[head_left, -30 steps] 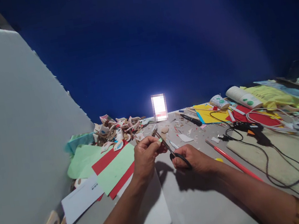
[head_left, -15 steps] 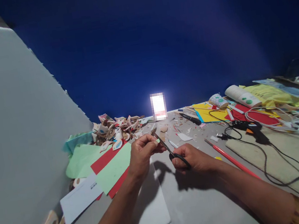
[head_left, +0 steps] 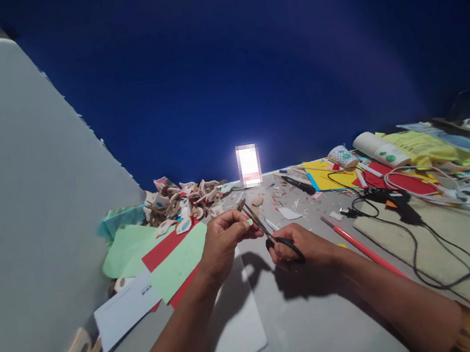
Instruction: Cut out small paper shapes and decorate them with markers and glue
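In your right hand (head_left: 298,244), the metal scissors (head_left: 262,226) show black loop handles and grey blades; the tiny scrap (head_left: 249,222) in your left hand (head_left: 227,242) is pale green. At nine o'clock from your hands, you have a mint-green rectangular paper sheet (head_left: 180,263) against bright red paper (head_left: 162,251). At two, your yellow paper (head_left: 323,177) has a blue edge, and the white paper cup (head_left: 341,156) bears a greenish pattern. Your glue gun (head_left: 401,210) at three is black with orange; the broad backdrop (head_left: 219,72) at twelve, deep blue.
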A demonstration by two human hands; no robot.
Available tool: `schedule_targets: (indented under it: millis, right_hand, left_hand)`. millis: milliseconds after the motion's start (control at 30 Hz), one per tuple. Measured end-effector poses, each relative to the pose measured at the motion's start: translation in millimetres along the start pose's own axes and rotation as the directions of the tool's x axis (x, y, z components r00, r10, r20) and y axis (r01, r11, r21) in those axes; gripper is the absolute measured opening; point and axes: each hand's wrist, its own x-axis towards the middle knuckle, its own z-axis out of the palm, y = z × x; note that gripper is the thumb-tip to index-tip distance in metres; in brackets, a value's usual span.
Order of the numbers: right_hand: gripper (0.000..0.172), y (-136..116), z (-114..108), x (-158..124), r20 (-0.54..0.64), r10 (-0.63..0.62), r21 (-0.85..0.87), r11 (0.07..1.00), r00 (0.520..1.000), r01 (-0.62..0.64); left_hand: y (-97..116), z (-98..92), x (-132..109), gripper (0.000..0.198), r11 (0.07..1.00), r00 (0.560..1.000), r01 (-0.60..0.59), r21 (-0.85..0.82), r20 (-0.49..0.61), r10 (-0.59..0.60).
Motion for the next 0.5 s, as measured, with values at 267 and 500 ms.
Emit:
schedule_targets:
  millis: [267,500]
  right_hand:
    - [0.020,-0.6,-0.8,0.9,-0.001,-0.007,-0.051,0.999,1.000,0.007]
    - [0.023,1.5,3.8,-1.3,-0.062,0.033,0.009,0.999,0.998,-0.033]
  left_hand:
    - [-1.7,-0.3,1.1,0.009,0.999,1.000,-0.027,0.034,-0.004,0.027]
    - [-2.0,-0.1,1.1,0.010,0.999,0.999,-0.039,0.016,-0.007,0.039]
